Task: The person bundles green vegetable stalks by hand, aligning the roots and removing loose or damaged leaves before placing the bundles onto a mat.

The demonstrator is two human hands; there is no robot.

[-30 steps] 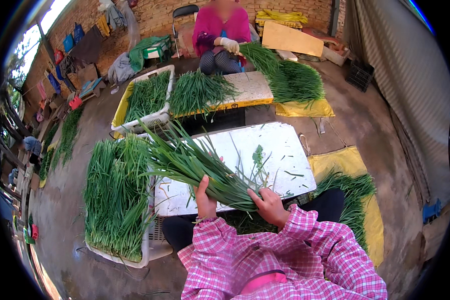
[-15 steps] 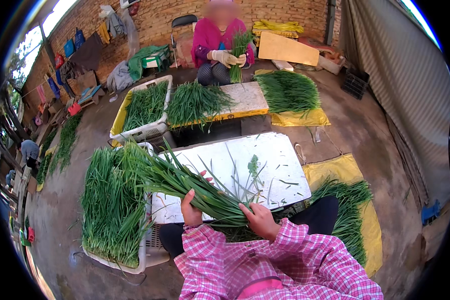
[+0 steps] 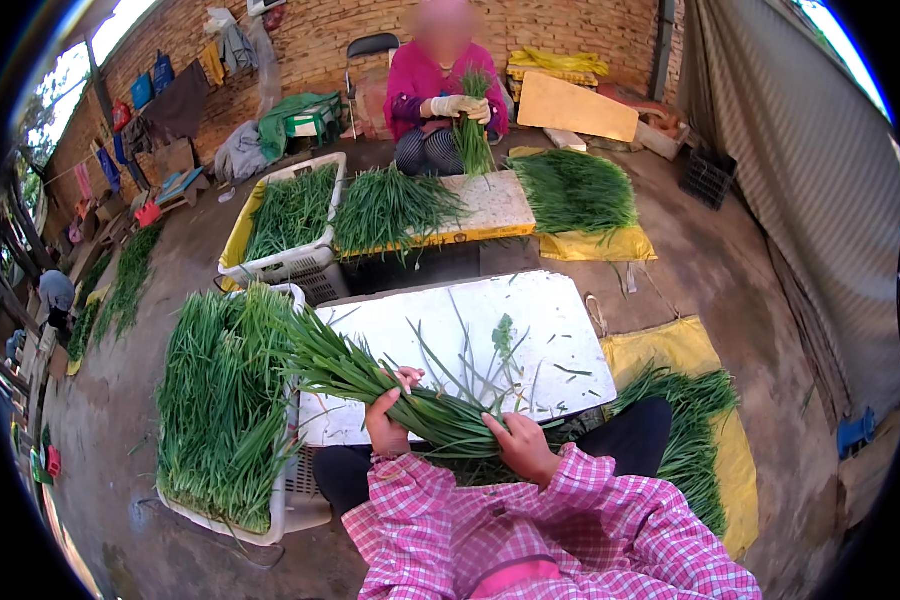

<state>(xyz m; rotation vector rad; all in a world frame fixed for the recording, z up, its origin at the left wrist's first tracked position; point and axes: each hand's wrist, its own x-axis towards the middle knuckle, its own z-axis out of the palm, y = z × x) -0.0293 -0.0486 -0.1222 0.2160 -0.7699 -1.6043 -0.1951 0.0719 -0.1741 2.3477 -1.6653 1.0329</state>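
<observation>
A long bunch of green garlic chives [image 3: 432, 418] lies across both my hands above the near edge of a white board [image 3: 560, 345]. My left hand [image 3: 388, 420] is wrapped round its middle, with fingertips showing on the far side. Toward the bunch's right end, my right hand [image 3: 523, 445] closes on it, thumb and fingers pressed against the leaves. The leafy end points up and left, over a white crate [image 3: 288, 505] heaped with chives [image 3: 220, 410]. Loose leaf scraps [image 3: 505, 340] are scattered on the board.
Beyond the board, a person [image 3: 440, 85] in gloves holds another bunch [image 3: 473, 125] behind a second board [image 3: 490, 200]. A second crate [image 3: 335, 190] of chives stands at its left. Chives [image 3: 685, 420] lie on a yellow sack [image 3: 735, 480] to my right. A black crate [image 3: 708, 175] sits far right.
The bunch's leafy end has drawn in slightly and lies more compactly. My left hand's far-side fingers have shifted a little left. Both hands still hold the chives.
</observation>
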